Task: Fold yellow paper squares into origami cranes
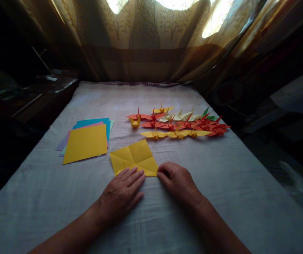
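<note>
Pressing down on a yellow sheet point(131, 155), the left hand point(123, 188) lies palm down with its fingers stretched out and close together, the fingertips over the paper's near edge and the thumb a little apart on the cloth point(220, 218). The right hand point(178, 181) is curled in narrow, thumb and forefinger pinching the sheet at its right-hand corner. The sheet is just ahead of both hands, most of it showing beyond the left fingers; creases cross it near the middle and run out toward its edges. Whether the near edge is folded over under the fingers cannot be told.

Ahead and to the left of the left hand, well apart from it, lies a loose stack point(85, 144) of flat paper: yellow on top, with blue, pink, pale green and lilac edges sticking out below.

Beyond the right hand stands a group of folded paper cranes. Nearest to it is a row of yellow cranes point(178, 134), wings spread and overlapping. Behind them come red cranes point(171, 126), bunched more closely toward the right end, then cream cranes point(180, 116) and a green crane point(209, 114). One more yellow crane sits farthest from the hands. At the group's left end, ahead of the sheet, is a small yellow piece point(135, 122) with two raised points. Farther off, past everything on the cloth, hangs a patterned curtain point(146, 63).
</note>
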A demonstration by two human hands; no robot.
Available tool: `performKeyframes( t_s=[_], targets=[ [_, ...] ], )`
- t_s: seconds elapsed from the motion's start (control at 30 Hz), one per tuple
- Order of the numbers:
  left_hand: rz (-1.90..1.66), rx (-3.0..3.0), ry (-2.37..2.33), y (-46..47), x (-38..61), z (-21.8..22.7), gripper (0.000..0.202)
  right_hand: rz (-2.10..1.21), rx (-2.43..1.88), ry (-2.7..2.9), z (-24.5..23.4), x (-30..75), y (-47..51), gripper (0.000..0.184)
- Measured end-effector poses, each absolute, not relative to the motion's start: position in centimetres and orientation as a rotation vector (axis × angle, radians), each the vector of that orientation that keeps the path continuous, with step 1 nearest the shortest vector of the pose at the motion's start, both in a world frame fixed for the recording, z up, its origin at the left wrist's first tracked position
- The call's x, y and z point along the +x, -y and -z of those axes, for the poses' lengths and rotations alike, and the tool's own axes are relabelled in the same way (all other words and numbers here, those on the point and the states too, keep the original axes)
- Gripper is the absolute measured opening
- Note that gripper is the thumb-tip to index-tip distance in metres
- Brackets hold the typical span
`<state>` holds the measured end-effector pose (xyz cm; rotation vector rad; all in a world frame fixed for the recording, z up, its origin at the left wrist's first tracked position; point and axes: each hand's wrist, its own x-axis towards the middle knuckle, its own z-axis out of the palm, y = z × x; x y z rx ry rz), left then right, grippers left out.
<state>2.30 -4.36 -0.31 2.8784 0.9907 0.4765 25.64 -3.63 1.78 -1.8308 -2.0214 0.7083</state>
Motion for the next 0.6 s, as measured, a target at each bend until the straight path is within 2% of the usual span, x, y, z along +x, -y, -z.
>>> performKeyframes(
  t_s=[0.27,0.4,0.5,0.6],
  targets=[
    [-0.444,2.905,-0.980,4.2,2.3,0.2,0.040,-0.740,-1.792,1.941,-1.7,26.3,3.5,0.014],
    [-0.454,2.908,-0.980,4.3,2.3,0.4,0.040,-0.440,-1.694,1.894,-0.7,25.2,3.6,0.016],
    [-0.484,2.881,-0.984,4.3,2.3,0.6,0.042,-0.290,-1.689,1.964,0.1,23.7,4.0,0.035],
    [-0.483,2.885,-0.991,4.2,2.3,0.7,0.043,-0.255,-1.759,2.016,0.6,22.8,4.1,0.044]
  ],
)
